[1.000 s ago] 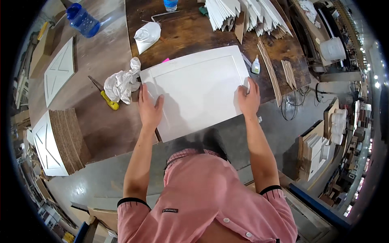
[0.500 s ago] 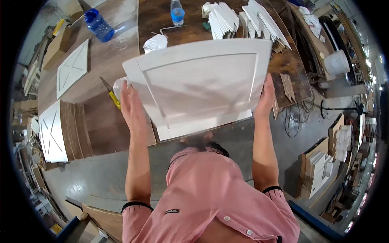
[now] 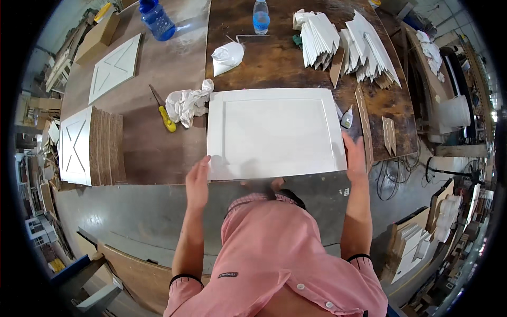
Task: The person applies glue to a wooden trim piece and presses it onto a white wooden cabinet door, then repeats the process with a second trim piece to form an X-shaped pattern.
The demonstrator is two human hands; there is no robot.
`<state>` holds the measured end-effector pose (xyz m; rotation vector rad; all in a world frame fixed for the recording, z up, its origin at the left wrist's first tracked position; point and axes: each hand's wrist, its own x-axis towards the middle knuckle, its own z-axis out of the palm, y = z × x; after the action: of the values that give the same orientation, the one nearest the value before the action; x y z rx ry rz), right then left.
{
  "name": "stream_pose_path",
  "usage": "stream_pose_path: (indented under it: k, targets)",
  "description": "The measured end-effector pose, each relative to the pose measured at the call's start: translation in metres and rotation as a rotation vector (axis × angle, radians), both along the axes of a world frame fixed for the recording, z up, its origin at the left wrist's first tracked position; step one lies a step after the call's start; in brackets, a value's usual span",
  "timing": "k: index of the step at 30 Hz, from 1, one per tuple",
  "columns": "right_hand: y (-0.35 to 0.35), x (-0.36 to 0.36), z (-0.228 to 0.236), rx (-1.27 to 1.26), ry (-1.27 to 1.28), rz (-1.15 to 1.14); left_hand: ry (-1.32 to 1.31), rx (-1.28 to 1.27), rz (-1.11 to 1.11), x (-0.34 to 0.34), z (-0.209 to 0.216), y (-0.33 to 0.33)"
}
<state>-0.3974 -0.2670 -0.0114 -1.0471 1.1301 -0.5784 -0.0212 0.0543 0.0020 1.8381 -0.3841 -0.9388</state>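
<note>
A white framed cabinet door panel (image 3: 274, 132) lies flat at the front edge of the table, its recessed middle facing up. By its near left corner is my left hand (image 3: 198, 185), fingers stretched out and fingertips against the edge. My right hand (image 3: 355, 153) is at the panel's right edge near the front corner, open, with thumb and fingers apart. Beyond the right edge lies a small white glue bottle (image 3: 347, 118). A crumpled white cloth (image 3: 187, 104) touches or nearly touches the panel's far left corner, and a yellow-handled tool with a narrow blade (image 3: 166, 117) lies beside it.
Stacked boards (image 3: 103, 148) stand at the left, with a white panel (image 3: 116, 68) lying beyond. A blue jug (image 3: 157, 22), a water bottle (image 3: 261, 18) and a white bag (image 3: 228, 57) are farther back. Thin white pieces (image 3: 319, 42) are piled at the back right; wavy strips (image 3: 364, 124) lie right.
The panel has come down from a raised, tilted position to lie flat on the table. Both hands have lowered with it, and the right hand's fingers have spread. The view has shifted.
</note>
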Motion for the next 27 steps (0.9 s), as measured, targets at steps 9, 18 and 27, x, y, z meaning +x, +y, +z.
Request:
stream_pose_path:
  k: [9,18,27]
  targets:
    - [0.060,-0.015,-0.006,-0.610,0.658,0.417,-0.738,0.165,-0.420,-0.031,-0.021,0.011]
    - [0.056,-0.019,0.004,-0.760,0.790,0.451,-0.827,0.161,-0.447,-0.025,-0.033,0.014]
    - [0.046,-0.017,0.003,-0.770,0.758,0.431,-0.877,0.144,-0.460,-0.023,-0.041,0.009]
